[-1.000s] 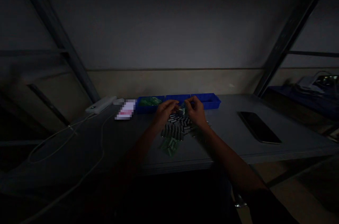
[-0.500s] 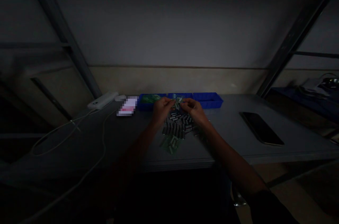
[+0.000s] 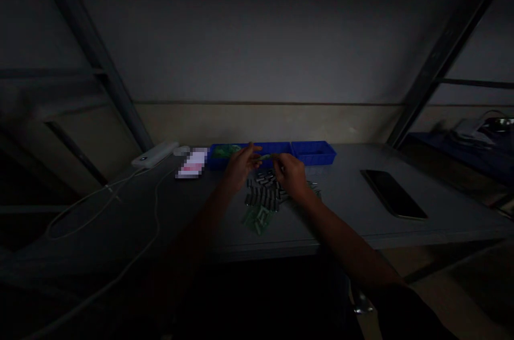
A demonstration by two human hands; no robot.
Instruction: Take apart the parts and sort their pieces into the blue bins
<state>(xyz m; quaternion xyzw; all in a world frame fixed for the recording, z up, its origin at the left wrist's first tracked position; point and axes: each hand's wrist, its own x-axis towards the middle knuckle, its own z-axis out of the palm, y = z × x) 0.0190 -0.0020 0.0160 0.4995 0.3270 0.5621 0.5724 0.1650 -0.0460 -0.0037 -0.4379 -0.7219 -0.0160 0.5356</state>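
Observation:
Between my two hands, above the table, is a small greenish clear plastic bag [image 3: 264, 157], seen almost edge-on. My left hand [image 3: 240, 166] grips its left end, with one finger raised off it. The fingertips of my right hand [image 3: 290, 173] pinch the right end. Below them lie several short metal pins [image 3: 263, 195], partly in rows and partly loose; my right hand hides some. Nearer the table's front edge is another greenish bag [image 3: 258, 220] with metal pins inside. The contents of the bag in my hands cannot be made out.
Behind my hands stand blue bins [image 3: 313, 152]; the left one holds green plastic bags [image 3: 225, 151]. A dark phone [image 3: 394, 194] lies at the right. At the left are a lit phone [image 3: 193, 162], a white power bank [image 3: 156, 155] and trailing white cables [image 3: 157, 217].
The bag between my hands has turned from showing its face to nearly edge-on and looks flattened or folded. My right hand has rolled over, and a left finger has lifted.

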